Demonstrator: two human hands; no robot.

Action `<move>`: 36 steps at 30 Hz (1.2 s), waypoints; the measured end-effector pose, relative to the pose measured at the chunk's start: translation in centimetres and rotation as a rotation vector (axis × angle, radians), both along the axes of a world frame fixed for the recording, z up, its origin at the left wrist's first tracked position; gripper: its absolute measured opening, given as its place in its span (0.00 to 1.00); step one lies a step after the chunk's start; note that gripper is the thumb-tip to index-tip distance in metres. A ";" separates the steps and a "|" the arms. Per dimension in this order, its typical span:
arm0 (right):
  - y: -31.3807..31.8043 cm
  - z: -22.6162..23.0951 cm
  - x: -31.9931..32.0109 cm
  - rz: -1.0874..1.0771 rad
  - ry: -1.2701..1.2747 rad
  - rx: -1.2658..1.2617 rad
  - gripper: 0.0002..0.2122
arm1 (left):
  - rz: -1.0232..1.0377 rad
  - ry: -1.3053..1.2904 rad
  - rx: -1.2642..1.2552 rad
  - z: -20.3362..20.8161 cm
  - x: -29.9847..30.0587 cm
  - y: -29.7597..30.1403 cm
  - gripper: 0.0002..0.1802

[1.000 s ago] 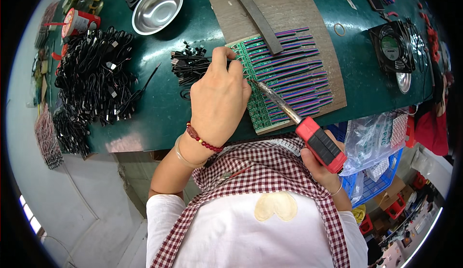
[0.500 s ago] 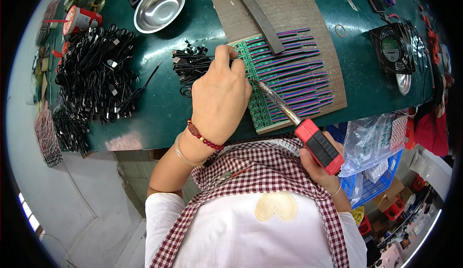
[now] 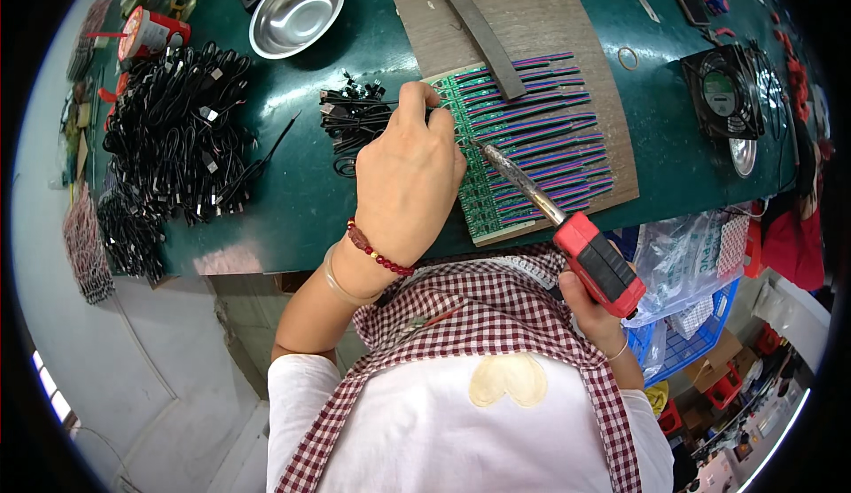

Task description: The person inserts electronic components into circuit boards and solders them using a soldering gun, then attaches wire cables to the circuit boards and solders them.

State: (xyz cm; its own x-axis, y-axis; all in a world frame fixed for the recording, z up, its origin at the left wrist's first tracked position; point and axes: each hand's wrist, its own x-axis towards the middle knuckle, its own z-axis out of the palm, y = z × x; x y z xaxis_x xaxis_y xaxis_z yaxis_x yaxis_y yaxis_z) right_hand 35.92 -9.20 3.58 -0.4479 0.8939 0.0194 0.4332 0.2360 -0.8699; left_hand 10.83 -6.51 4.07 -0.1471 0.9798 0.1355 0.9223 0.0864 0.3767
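Observation:
My right hand [image 3: 589, 309] grips a soldering iron [image 3: 599, 264] by its red and black handle. The iron's metal tip points up and left, close over a green circuit board panel [image 3: 480, 214]. Rows of thin multicoloured wires [image 3: 554, 121] run rightward from this panel. My left hand [image 3: 408, 174] is closed at the panel's left edge, thumb and fingers pinched together; what lies between them is hidden. Beside that hand, partly behind it, is a small bundle of black cables [image 3: 350, 116]. A flat metal bar [image 3: 483, 36] rests across the upper wires.
The panel lies on a brown board [image 3: 567, 27] on the green table [image 3: 292, 174]. To the left are a big heap of black cables [image 3: 177, 129], a metal bowl [image 3: 297, 14] and a red cup [image 3: 151, 34]. A black fan [image 3: 720, 92] stands at right, above a blue crate [image 3: 696, 342].
The soldering iron has shifted slightly right, its tip drawing a little away from my left fingers. My left hand keeps its pinch at the panel's edge.

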 end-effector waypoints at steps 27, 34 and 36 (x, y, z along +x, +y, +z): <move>-0.7 -1.0 1.3 -0.047 -0.051 -0.048 0.14 | -0.001 0.003 -0.028 0.3 -0.1 0.1 0.04; -1.1 -1.3 1.3 -0.094 -0.027 -0.112 0.14 | -0.048 -0.017 -0.002 0.5 -0.6 -0.2 0.04; -1.1 -1.4 1.3 -0.099 -0.012 -0.126 0.14 | -0.058 -0.031 0.012 0.5 -0.7 -0.2 0.04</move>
